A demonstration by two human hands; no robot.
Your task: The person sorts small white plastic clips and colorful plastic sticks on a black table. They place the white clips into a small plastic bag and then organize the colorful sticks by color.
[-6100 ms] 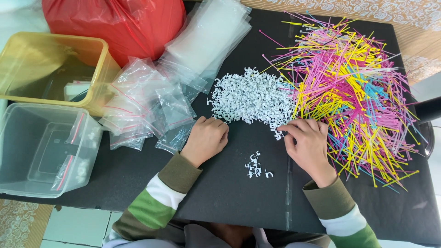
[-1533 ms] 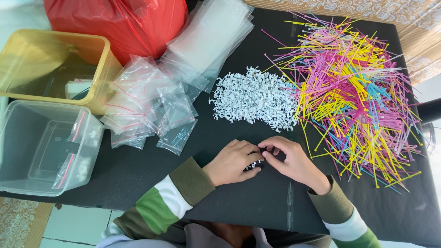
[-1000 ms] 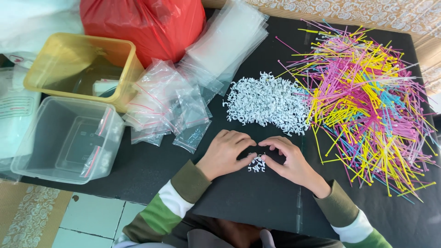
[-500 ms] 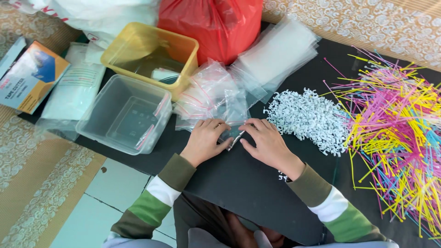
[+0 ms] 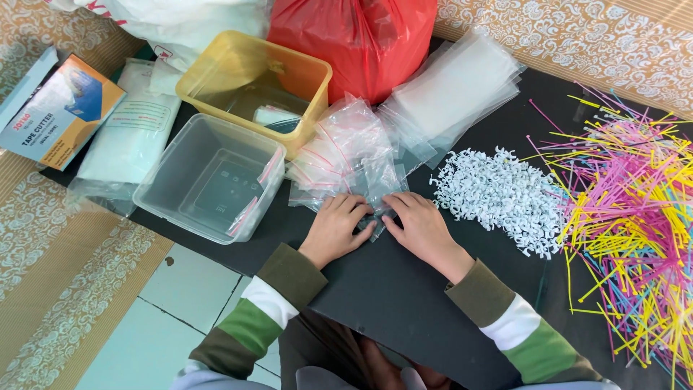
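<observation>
My left hand (image 5: 336,228) and my right hand (image 5: 421,227) rest side by side on the black mat (image 5: 404,296), fingertips pinching the near edge of a small clear zip bag (image 5: 377,210). That bag lies at the front of a loose heap of clear zip bags with red seal strips (image 5: 346,148). A pile of small white plastic clips (image 5: 502,196) sits just right of my right hand. Whether any clips are still in my fingers is hidden.
A clear plastic tub (image 5: 213,175) and a yellow tub (image 5: 253,83) stand left of the bags. A red plastic sack (image 5: 357,40) and a stack of larger clear bags (image 5: 458,87) lie behind. Colourful cable ties (image 5: 632,209) spread at right. A cardboard box (image 5: 61,112) lies on the floor mat.
Both hands moved left from the small cluster of clips in front of the white pile to the heap of zip bags, and now pinch one bag. My view swung left.
</observation>
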